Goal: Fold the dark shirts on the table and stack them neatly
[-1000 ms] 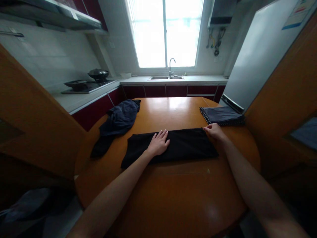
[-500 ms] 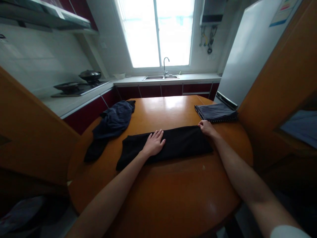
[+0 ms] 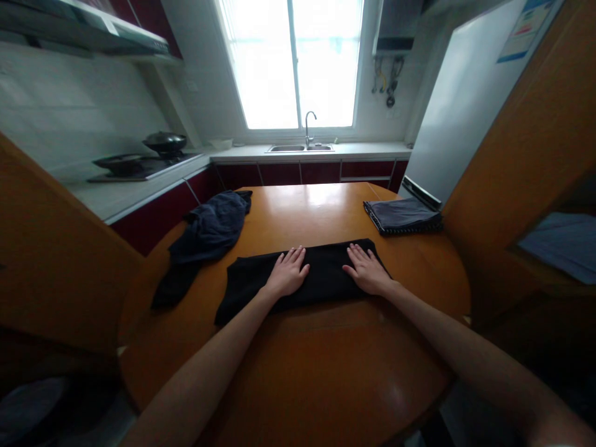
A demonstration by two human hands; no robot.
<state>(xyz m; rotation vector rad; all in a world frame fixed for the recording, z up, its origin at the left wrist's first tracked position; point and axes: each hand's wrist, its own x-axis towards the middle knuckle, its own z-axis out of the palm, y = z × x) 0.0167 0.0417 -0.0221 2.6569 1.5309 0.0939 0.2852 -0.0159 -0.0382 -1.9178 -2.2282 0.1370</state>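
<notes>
Black cloth [image 3: 326, 279] partly hidden under L hand [image 3: 286, 273] + R hand [image 3: 366, 272]; palms not vis. Window [image 3: 270, 62] + range hood [image 3: 84, 34] cut off by top edge. Fridge label [image 3: 524, 31] txt too blurry to read.

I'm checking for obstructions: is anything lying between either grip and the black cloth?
Nothing visible is: the left grip and right grip both rest directly on the black cloth. The crumpled dark garment lies off to the left, the folded stack beyond to the right, both apart from the cloth.
</notes>
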